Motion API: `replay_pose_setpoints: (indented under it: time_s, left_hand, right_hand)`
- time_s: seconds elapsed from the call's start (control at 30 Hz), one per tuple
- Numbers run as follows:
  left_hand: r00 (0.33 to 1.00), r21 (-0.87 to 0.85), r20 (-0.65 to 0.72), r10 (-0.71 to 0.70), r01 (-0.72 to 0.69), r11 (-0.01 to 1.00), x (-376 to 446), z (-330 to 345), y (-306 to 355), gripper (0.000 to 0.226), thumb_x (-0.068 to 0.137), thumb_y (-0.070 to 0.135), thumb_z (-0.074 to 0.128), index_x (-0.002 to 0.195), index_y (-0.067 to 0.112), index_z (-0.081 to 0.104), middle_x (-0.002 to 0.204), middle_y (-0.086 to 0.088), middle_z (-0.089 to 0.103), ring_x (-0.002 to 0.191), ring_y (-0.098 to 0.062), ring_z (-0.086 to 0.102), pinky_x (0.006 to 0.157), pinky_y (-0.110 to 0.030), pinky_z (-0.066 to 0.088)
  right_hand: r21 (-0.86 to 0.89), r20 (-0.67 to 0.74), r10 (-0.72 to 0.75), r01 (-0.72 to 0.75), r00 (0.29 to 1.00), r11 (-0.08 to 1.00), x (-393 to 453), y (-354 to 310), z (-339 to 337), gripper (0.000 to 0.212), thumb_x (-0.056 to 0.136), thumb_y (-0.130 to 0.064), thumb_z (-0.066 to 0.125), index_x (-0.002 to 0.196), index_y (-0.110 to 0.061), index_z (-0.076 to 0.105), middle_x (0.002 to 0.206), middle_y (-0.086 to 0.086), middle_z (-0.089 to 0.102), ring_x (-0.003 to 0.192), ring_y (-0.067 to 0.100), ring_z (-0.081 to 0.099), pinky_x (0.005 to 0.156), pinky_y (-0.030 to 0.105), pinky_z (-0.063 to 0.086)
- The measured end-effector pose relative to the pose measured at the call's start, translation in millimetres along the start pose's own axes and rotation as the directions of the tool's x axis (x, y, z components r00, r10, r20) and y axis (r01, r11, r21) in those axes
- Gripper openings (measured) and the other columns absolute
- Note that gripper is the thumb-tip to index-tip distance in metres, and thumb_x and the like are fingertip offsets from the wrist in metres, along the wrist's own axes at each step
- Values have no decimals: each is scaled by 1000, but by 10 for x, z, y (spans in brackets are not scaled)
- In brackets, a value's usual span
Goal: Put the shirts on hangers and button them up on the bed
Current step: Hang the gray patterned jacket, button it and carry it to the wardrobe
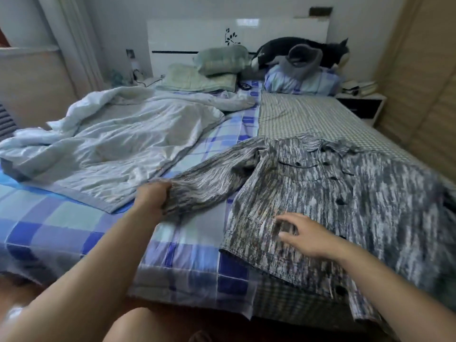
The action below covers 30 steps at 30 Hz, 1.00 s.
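Grey mottled shirt [333,193] flat on bed [61,230]; dark buttons done up

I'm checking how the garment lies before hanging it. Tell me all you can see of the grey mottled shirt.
The grey-and-white mottled button-up shirt lies front up on the bed, collar toward the headboard, hem at the near edge. Dark buttons run down its placket, and a chest pocket shows. The cloth looks thin and crinkled. One sleeve stretches out sideways; the left hand grips its cuff. The right hand rests open near the hem. No hanger shows.
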<state>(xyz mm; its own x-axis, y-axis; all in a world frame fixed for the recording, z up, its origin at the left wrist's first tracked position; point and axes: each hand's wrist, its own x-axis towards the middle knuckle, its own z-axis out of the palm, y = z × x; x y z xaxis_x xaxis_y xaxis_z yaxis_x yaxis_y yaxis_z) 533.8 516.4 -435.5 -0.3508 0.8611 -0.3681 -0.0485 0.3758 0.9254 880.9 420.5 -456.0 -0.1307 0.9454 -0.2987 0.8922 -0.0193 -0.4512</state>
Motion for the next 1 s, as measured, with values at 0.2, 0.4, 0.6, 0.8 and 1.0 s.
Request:
replay_pose_setpoints:
  time_s: [0.2,0.4,0.6,0.8,1.0]
  left_hand:
    - [469,570,20,883,-731,375,-630,547,1195,25,89,24,63,107,17,77,130,-15,65,127,-35,55,109,-44,42]
    - [-33,398,582,813,-860,-319,-1893,1340,366,32,84,14,61,109,28,75,90,2,74,82,-25,67,76,-39,49]
    - [340,342,919,199,-939,25,-2299,1174,-1753,41,88,49,32,104,26,61,104,3,63,97,-22,66,72,-35,52]
    - [391,428,603,695,-894,132,-2105,1055,-1637,8,91,33,67,94,26,63,92,11,58,87,-16,58,73,-31,50]
    - [400,427,596,696,-892,147,-2037,1475,-1457,10,89,16,70,97,19,65,92,4,60,82,-19,56,70,-32,46]
  right_hand:
    - [340,-186,121,-52,975,939,-383,-27,-441,40,103,-32,54,143,-29,49,147,2,47,119,23,57,104,44,48]
    - [812,-452,391,188,802,553,-757,372,-924,13,102,-20,57,110,-20,68,118,6,68,105,23,66,102,45,51]
    - [798,-376,490,6,787,603,-1114,988,-620,14,103,-16,58,95,-18,69,112,11,71,98,22,67,87,35,53]
    - [502,-280,352,-176,893,847,-1250,922,-153,11,97,-23,64,107,-28,68,105,-5,70,93,26,70,88,43,61]
    - [88,-480,28,17,877,996,-811,713,440,51,88,-41,75,129,-23,52,117,-7,50,111,12,44,93,26,36]
